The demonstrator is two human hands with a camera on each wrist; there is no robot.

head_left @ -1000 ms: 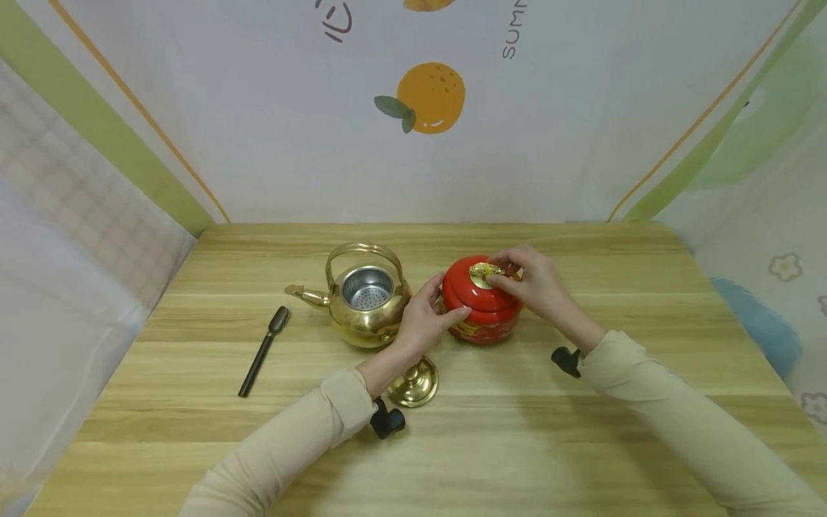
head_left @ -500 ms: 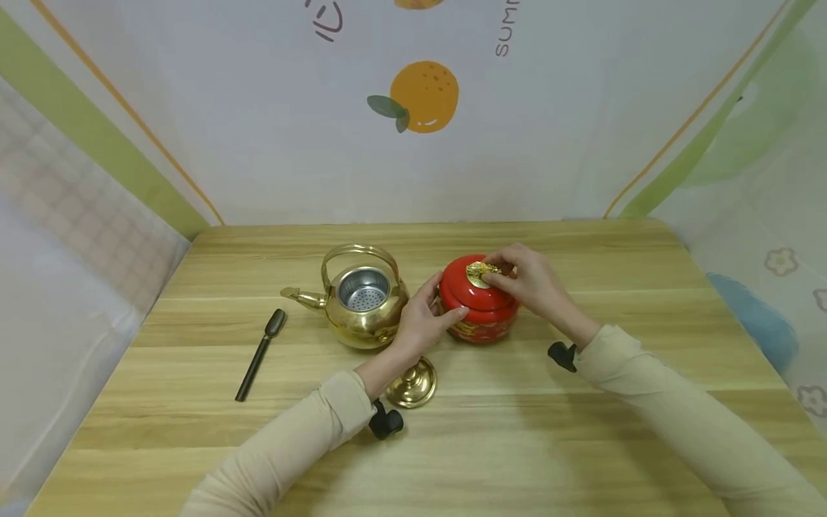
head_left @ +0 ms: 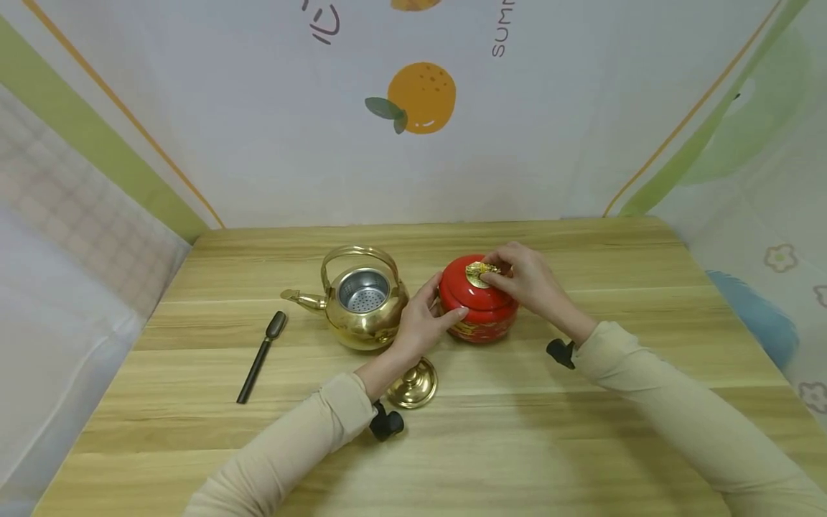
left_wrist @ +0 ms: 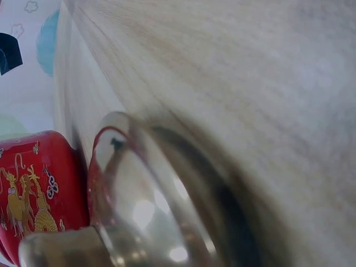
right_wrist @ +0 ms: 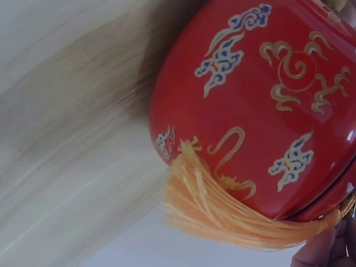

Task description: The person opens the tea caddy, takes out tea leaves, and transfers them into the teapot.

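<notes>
A round red jar (head_left: 484, 329) with gold and blue patterns stands right of centre, its red lid (head_left: 460, 281) on top. My left hand (head_left: 420, 327) holds the jar's left side, thumb at the front and fingers farther back. My right hand (head_left: 533, 283) pinches the lid's gold knob (head_left: 477, 274). In the right wrist view, an orange tassel (right_wrist: 222, 217) hangs from the knob beside the fingers, and a dark seam shows between lid and jar. The left wrist view shows a gold teapot lid (left_wrist: 142, 194) up close, the jar (left_wrist: 41, 189) behind it.
Left of the jar is a gold teapot (head_left: 355, 332), uncovered, with a perforated metal strainer (head_left: 364, 296) inside and its arched handle upright. Its spout points left. A dark tea scoop (head_left: 258, 362) lies farther left on the wooden table (head_left: 504, 459). Printed cloth surrounds the table.
</notes>
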